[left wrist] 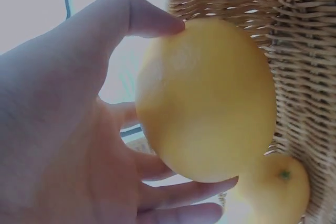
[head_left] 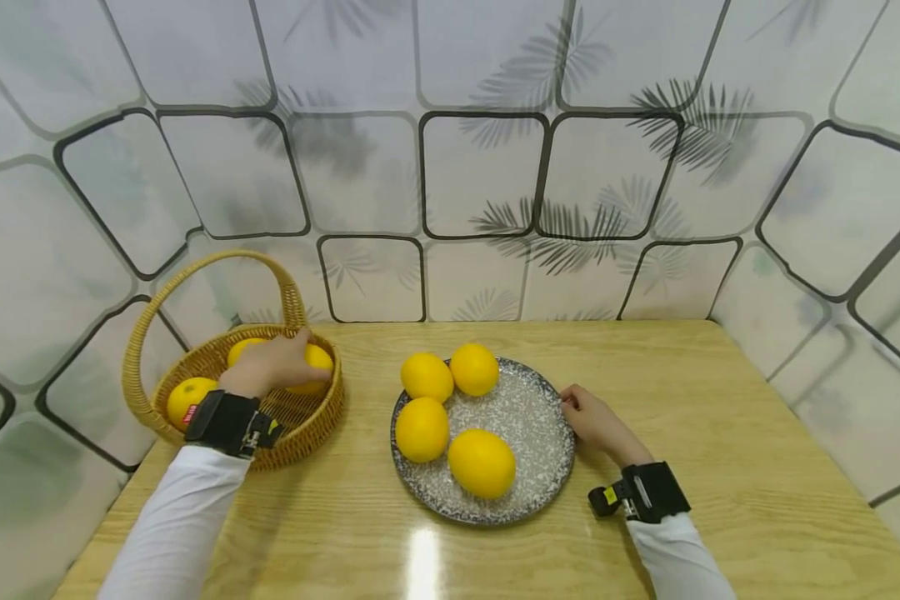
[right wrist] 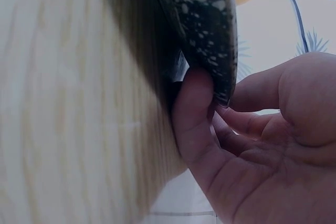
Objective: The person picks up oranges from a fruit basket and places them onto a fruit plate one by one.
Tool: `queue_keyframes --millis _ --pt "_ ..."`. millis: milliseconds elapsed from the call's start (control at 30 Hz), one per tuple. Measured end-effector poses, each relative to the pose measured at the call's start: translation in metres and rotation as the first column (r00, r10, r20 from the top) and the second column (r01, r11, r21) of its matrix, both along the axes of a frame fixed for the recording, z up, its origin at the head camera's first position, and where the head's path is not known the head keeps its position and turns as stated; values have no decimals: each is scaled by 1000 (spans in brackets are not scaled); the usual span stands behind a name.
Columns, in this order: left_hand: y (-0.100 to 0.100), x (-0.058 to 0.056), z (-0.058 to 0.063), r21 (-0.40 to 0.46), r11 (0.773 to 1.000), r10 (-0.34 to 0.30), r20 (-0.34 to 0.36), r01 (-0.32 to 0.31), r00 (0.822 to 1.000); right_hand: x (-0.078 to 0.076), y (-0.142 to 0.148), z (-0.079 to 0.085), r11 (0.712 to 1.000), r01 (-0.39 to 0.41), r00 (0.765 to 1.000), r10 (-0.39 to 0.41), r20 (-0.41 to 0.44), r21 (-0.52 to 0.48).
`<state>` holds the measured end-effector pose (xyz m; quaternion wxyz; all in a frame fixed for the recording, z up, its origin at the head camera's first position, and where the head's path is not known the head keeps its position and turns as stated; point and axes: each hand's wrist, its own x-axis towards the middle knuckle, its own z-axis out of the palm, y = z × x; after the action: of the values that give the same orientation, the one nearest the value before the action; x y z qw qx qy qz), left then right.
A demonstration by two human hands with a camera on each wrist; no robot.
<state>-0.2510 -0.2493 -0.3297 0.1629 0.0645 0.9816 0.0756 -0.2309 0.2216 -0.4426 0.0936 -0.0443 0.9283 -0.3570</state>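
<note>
I have a wooden table (head_left: 682, 375) before me, bearing 1 wicker basket (head_left: 318, 429) left and 1 speckled plate (head_left: 536, 425) mid-table.

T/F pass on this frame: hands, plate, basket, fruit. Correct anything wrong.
1. The left hand holds a yellow fruit. True.
2. The right hand touches the rim of the plate. True.
3. Five yellow fruits lie on the plate. False: four yellow fruits do.
4. In the head view, the basket stands right of the plate. False: the basket is left of it.
5. The basket's handle is folded down. False: the handle stands up.
</note>
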Motion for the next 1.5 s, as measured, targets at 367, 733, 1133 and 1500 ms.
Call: queue_keyframes --millis 367,733,1133,1500 --pt "14 8 16 -44 999 -19 -224 9 974 1 1 1 1000 8 1000 -7 29 -24" --pt "45 16 28 -48 996 -85 -329 73 940 4 0 0 1000 7 1000 -7 15 -31" --pt "84 23 33 -41 982 -183 -396 182 900 2 0 1 999 18 1000 -17 16 -35" --pt "116 24 22 4 958 -260 -403 285 878 1 1 -1 1000 6 1000 -6 2 -17"
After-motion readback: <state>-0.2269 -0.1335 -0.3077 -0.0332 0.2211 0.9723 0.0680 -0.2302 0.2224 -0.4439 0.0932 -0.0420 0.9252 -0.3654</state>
